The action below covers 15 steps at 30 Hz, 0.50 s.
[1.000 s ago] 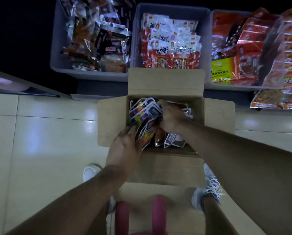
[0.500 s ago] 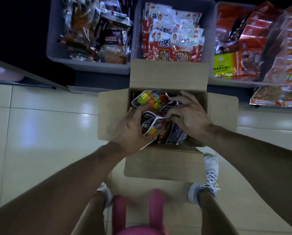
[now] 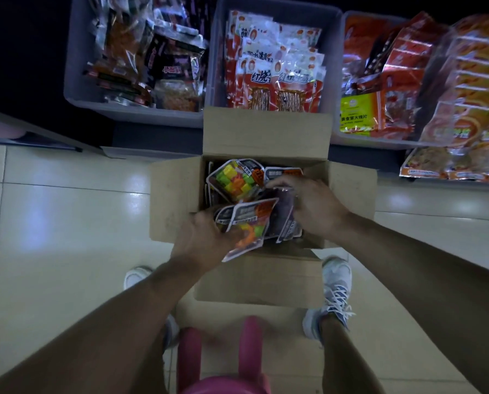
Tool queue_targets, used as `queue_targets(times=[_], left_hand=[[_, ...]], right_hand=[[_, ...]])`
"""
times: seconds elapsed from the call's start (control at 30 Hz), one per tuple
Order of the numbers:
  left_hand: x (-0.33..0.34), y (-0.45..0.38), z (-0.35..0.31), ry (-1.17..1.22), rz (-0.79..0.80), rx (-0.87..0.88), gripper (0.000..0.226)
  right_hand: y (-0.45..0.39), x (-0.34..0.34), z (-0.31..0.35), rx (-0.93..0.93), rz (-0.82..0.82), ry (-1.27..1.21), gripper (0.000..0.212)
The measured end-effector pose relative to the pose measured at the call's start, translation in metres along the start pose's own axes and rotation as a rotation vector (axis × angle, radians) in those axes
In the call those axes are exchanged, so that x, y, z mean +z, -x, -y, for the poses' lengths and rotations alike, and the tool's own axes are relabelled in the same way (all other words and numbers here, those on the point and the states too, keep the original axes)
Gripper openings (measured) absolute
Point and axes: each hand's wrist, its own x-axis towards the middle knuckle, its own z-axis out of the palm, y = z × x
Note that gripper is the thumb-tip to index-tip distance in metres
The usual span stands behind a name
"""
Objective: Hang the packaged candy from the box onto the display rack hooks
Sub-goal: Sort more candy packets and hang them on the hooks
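Note:
An open cardboard box (image 3: 175, 200) sits on the tiled floor between my feet and the shelf bins. Inside lie several candy packets with white-edged black labels; one showing green, yellow and orange cubes (image 3: 233, 180) lies at the back left. My left hand (image 3: 203, 240) grips a bunch of candy packets (image 3: 249, 226) at the box's front edge, raised above the rim. My right hand (image 3: 311, 203) curls over dark packets (image 3: 283, 214) in the right half of the box and holds them. No display rack hooks are in view.
Three grey bins stand behind the box: mixed dark snack bags (image 3: 152, 61), red-and-white packets (image 3: 274, 66), and red and yellow bags (image 3: 379, 89). More orange packets (image 3: 450, 163) lie at the right. My shoes (image 3: 337, 285) flank the box's front flap.
Both hands came up from deep inside the box, bringing packets with them. My left hand pulled its bunch toward the front edge; the colourful cube packet became exposed at the back.

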Motion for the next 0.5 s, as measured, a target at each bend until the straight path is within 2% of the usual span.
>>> queue_targets(times=[0.07, 0.13, 0.17, 0.23, 0.3, 0.37, 0.43, 0.5], left_hand=[[0.004, -0.004, -0.008, -0.022, -0.035, -0.025, 0.044], [0.008, -0.012, -0.009, -0.059, -0.034, -0.018, 0.050], [0.012, -0.017, -0.008, -0.081, -0.023, -0.013, 0.056], [0.021, -0.024, -0.007, -0.143, 0.004, -0.016, 0.068], [0.030, -0.029, -0.009, -0.169, -0.001, -0.034, 0.078], [0.035, -0.034, -0.013, -0.150, -0.018, -0.060, 0.082], [0.036, -0.037, -0.016, -0.168, -0.026, -0.064, 0.077], [0.034, -0.038, -0.016, -0.189, -0.037, -0.041, 0.068]], right_hand=[[-0.001, -0.005, -0.003, -0.020, 0.020, 0.280, 0.072], [-0.001, -0.007, -0.006, -0.006, 0.196, 0.550, 0.079], [-0.001, -0.006, -0.010, 0.005, 0.245, 0.600, 0.079], [-0.004, -0.006, -0.016, 0.022, 0.235, 0.520, 0.076], [-0.010, -0.005, -0.017, 0.066, 0.129, 0.278, 0.071], [-0.017, -0.004, -0.015, 0.073, 0.051, 0.137, 0.070], [-0.020, -0.003, -0.018, 0.049, 0.042, 0.140, 0.070], [-0.019, -0.004, -0.028, -0.007, 0.130, 0.260, 0.068]])
